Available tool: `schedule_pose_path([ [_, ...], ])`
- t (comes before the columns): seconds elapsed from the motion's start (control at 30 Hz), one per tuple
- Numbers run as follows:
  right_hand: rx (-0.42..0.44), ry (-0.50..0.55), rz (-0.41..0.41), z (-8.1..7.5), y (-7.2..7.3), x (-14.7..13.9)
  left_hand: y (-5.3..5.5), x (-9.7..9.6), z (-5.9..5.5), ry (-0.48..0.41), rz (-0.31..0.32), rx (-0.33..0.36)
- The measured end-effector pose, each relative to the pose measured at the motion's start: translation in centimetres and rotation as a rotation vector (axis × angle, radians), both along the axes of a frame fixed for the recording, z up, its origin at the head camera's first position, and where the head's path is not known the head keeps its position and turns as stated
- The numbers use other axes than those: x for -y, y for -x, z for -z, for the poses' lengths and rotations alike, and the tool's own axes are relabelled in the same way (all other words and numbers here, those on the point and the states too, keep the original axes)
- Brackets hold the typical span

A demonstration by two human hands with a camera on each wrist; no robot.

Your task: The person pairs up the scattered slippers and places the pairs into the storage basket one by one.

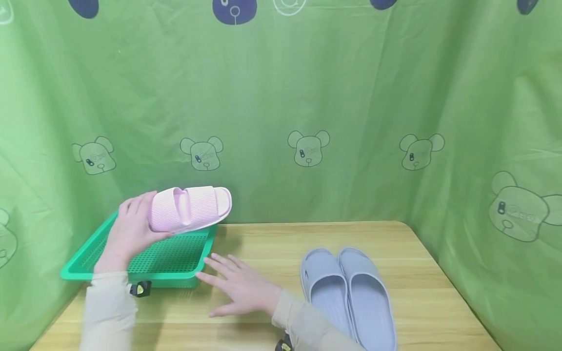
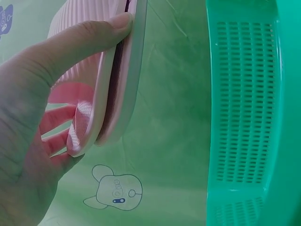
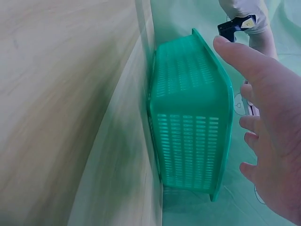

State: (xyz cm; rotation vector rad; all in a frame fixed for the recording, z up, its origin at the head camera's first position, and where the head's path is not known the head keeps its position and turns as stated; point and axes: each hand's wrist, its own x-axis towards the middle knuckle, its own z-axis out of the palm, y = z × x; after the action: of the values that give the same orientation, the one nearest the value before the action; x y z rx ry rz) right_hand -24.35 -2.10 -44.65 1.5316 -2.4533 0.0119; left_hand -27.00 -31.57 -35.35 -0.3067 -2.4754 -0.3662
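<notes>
My left hand (image 1: 131,229) grips a pair of pink slippers (image 1: 204,204) with ribbed straps, held up over the green basket (image 1: 167,276). In the left wrist view the thumb lies across the edges of the two slippers (image 2: 84,56), which are pressed together sole to sole; the fingers reach round the far side. My right hand (image 1: 246,287) is spread with nothing in it, its fingertips close to the basket's front right corner. Seen from the right wrist, the basket's perforated side (image 3: 188,146) stands just beyond those fingers.
A pair of grey-blue slippers (image 1: 322,278) lies side by side on the wooden table (image 1: 421,273), right of my right hand, toes pointing away. Green curtains (image 1: 351,97) printed with bear heads hang behind the table and on both sides.
</notes>
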Motion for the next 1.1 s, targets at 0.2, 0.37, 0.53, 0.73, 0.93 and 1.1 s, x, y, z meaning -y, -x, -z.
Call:
schedule_pose_path([
  [0.2,-0.007,-0.025,-0.004,-0.2,0.3,0.8,0.1,0.9,-0.3,0.014,-0.004,0.023],
  [0.37,-0.023,-0.044,0.008,0.0,0.6,1.4,-0.1,1.6,-0.7,0.039,-0.003,0.042],
  [0.53,-0.007,-0.051,0.021,0.0,0.8,1.9,-0.1,2.5,-0.8,0.052,-0.014,0.077],
  [0.73,0.028,-0.055,0.017,-0.4,0.7,2.4,-0.1,3.5,-1.0,0.064,-0.039,0.110],
  [0.93,0.052,-0.080,0.025,-0.2,0.9,3.0,-0.1,4.5,-1.1,0.086,-0.044,0.145],
  [1.1,0.064,-0.073,0.020,0.0,1.1,3.2,-0.1,5.4,-1.2,0.099,-0.050,0.169],
])
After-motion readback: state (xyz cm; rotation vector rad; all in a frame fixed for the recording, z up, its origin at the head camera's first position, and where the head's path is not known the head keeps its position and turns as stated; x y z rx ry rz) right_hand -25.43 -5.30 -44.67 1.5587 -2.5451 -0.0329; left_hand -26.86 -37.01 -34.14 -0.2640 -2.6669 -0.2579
